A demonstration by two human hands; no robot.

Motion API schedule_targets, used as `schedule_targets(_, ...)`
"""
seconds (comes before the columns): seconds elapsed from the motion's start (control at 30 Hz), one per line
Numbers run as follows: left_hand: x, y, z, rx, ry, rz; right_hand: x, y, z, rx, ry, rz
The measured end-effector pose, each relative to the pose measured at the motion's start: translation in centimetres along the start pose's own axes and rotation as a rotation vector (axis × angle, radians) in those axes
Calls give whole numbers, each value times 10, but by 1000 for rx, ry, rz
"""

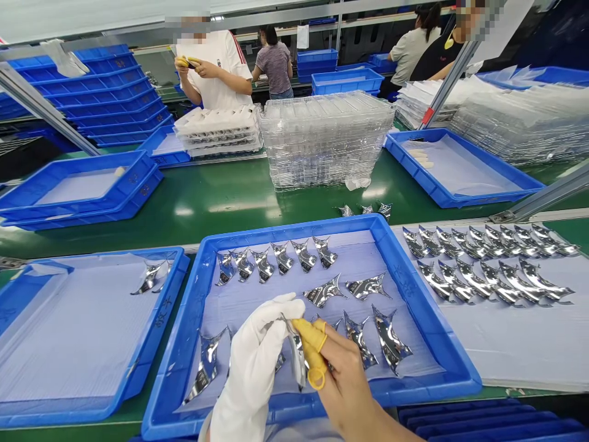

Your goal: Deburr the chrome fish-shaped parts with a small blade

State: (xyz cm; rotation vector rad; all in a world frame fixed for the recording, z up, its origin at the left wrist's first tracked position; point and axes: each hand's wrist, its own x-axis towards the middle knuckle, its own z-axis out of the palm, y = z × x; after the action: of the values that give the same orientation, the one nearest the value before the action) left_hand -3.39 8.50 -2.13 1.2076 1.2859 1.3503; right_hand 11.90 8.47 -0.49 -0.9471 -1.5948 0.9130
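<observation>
My left hand [255, 350], in a white glove, is closed on a shiny chrome part [297, 356] with pointed corners. Yellow finger cots cover fingers of my right hand [338, 368], which are pressed together against the same part from the other side. Both hands are above a blue tray [202, 264] lined with white sheet. Several like chrome parts lie in it: a row at the back, a pair [368, 286] in the middle and more near the front. My hands hide some of the front ones.
To the left, another blue tray [181, 270] holds chrome parts [148, 277]. Rows of chrome parts [494, 282] lie on white sheet at right. Behind stand stacked clear plastic trays [326, 141], blue trays [464, 199] and metal posts [453, 80]. Co-workers [216, 67] are across the bench.
</observation>
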Motion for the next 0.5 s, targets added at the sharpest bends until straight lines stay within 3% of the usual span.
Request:
schedule_targets(0.23, -1, 2, 3, -88, 45, -48, -2, 5, -4, 36, 74, -29)
schedule_targets(0.5, 8, 6, 8, -235, 197, -207, -7, 16, -17, -325, 18, -334)
